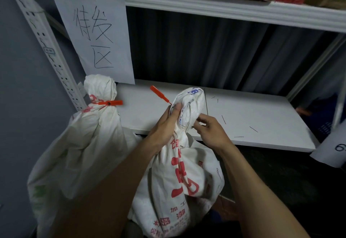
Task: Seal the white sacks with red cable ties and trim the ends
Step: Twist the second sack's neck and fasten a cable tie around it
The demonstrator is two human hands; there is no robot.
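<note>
Just in front of the white shelf (243,110) we hold a white sack (179,178) with red printing, its gathered neck raised above the shelf's front edge. Our left hand (164,123) is wrapped round that neck from the left, thumb pressed against the bunched cloth. A red cable tie (159,94) sticks out up and to the left from behind this hand; we cannot see how it runs round the neck. Our right hand (209,127) sits just beside the neck on the other side, its fingertips (196,123) drawn together against the cloth. Whether they pinch the sack, the tie's tail or nothing, we cannot tell. The two hands lie close together with only the neck between them.

To the left stands a second sack (84,144), leaning by the perforated upright (46,50), its neck cinched by a second tie (110,103) whose flat tag points right. A paper sign (97,37) with handwritten characters hangs above it. Thin dark slivers (223,119) lie scattered on the shelf, right of our hands.
</note>
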